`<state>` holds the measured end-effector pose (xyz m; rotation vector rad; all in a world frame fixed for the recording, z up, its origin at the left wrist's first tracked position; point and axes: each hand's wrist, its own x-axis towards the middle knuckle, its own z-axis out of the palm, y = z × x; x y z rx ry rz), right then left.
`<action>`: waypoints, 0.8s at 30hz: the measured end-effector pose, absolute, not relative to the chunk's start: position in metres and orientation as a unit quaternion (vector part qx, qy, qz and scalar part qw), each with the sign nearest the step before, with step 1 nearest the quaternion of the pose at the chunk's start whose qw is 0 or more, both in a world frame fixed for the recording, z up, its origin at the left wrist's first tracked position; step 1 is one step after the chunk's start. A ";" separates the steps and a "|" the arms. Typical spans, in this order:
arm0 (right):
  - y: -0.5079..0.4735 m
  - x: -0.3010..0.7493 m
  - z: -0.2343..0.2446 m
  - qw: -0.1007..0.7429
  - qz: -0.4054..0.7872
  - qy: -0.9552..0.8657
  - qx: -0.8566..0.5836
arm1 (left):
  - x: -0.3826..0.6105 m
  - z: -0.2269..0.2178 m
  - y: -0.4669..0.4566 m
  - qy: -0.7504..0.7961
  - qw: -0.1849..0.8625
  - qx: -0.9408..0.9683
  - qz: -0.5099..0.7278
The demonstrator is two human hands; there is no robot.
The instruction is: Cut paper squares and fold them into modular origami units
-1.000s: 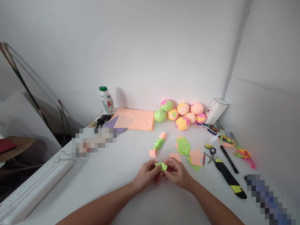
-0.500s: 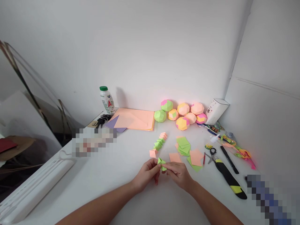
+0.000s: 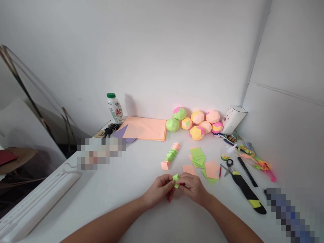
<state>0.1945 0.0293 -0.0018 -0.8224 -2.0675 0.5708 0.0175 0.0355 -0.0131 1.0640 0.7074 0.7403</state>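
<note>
A small green folded piece of paper (image 3: 176, 177) is pinched between both hands above the white table. My left hand (image 3: 160, 189) is closed on its left side, thumb on top. On the other side, my right hand (image 3: 192, 185) grips it with fingertips pressed together; those fingers partly hide its lower part. Just beyond the hands runs a row of folded paper units (image 3: 171, 155), green and pale orange. Loose green paper squares (image 3: 198, 157) lie in a pile to the right, with orange squares (image 3: 212, 169) beside them.
Paper balls (image 3: 197, 133) in several colours sit against the wall. Orange sheets (image 3: 145, 128) lie left of them, near a white bottle (image 3: 115, 109). Scissors (image 3: 229, 165), a red pencil-like stick (image 3: 220, 170) and a black-and-yellow cutter (image 3: 246, 190) lie at the right. A long white roll (image 3: 43, 206) is at far left.
The green paper has tilted and sits slightly lower between my hands. My right fingers have shifted along its right side. The other things stay where they were.
</note>
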 end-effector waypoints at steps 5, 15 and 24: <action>0.031 0.199 -0.003 0.395 0.279 -0.814 -0.323 | 0.018 -0.015 0.035 0.331 0.732 0.487 0.342; 0.029 0.193 0.004 0.409 0.330 -0.760 -0.383 | 0.018 -0.014 0.036 0.310 0.717 0.513 0.355; 0.024 0.186 0.006 0.419 0.515 -0.606 -0.438 | 0.015 -0.007 0.031 0.311 0.715 0.536 0.324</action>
